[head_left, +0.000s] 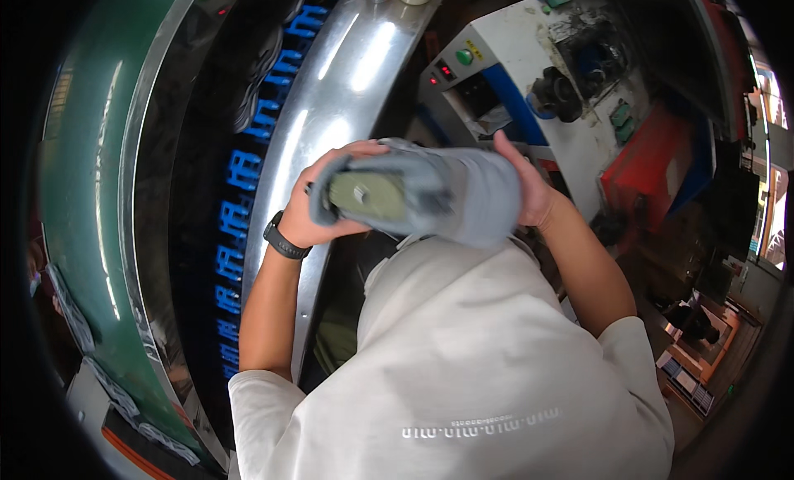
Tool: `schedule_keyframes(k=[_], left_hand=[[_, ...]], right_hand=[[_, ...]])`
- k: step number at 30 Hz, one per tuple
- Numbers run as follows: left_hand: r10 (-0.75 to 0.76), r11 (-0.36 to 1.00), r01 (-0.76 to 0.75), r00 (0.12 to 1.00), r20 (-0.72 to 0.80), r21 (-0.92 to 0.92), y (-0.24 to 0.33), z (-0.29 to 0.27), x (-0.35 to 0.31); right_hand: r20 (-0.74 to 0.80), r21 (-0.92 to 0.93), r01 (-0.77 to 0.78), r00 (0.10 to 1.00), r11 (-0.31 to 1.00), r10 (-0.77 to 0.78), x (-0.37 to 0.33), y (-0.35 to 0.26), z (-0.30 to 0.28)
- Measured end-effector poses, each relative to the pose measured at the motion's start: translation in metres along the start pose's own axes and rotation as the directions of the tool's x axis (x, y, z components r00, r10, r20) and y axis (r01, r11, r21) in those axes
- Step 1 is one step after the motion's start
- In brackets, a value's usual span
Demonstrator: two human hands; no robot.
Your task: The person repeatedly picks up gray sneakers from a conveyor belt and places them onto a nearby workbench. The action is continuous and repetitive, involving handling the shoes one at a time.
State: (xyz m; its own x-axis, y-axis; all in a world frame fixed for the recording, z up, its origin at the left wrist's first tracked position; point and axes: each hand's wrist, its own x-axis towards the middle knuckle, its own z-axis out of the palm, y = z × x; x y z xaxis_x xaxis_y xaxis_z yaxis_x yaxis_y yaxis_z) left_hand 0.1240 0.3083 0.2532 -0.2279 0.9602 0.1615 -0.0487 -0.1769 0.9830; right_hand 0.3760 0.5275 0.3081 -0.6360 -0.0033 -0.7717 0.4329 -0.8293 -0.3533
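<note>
A grey shoe (475,195) is held up in front of my body, its opening facing me and a green insole (368,195) showing inside. The picture of it is smeared by motion. My left hand (303,211), with a black watch on its wrist, is closed around the heel end. At the toe end, my right hand (536,195) presses against the shoe's side with its thumb stretched up; its other fingers are hidden behind the shoe.
A shiny metal ledge (331,100) runs along my left, beside a dark conveyor with blue racks (244,170) carrying shoes. Beyond lies a green surface (91,191). To the right stands a white machine (517,58) with a green button and a red part (653,170).
</note>
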Motion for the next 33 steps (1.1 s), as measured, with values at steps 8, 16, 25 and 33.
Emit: schedule_keyframes(k=[8,16,25,33], left_hand=[[0.369,0.568,-0.346,0.918,0.145,0.747,0.050,0.056,0.136],[-0.034,0.847,0.190,0.951,-0.307,0.496,-0.014,0.083,0.084],[-0.400,0.743,0.652,0.613,-0.681,0.152,-0.059,0.063,-0.064],[-0.434,0.808,0.585,0.513,-0.741,-0.068,-0.061,0.091,-0.026]], right_hand=[[0.161,0.421,0.311,0.899,0.852,-0.407,-0.070,-0.038,-0.037],[-0.483,-0.337,0.767,0.357,0.546,-0.800,-0.105,-0.158,-0.143],[-0.682,-0.732,-0.165,0.179,0.661,-0.709,-0.012,-0.260,-0.265],[-0.724,-0.532,-0.628,-0.011,0.568,-0.690,0.043,-0.252,-0.231]])
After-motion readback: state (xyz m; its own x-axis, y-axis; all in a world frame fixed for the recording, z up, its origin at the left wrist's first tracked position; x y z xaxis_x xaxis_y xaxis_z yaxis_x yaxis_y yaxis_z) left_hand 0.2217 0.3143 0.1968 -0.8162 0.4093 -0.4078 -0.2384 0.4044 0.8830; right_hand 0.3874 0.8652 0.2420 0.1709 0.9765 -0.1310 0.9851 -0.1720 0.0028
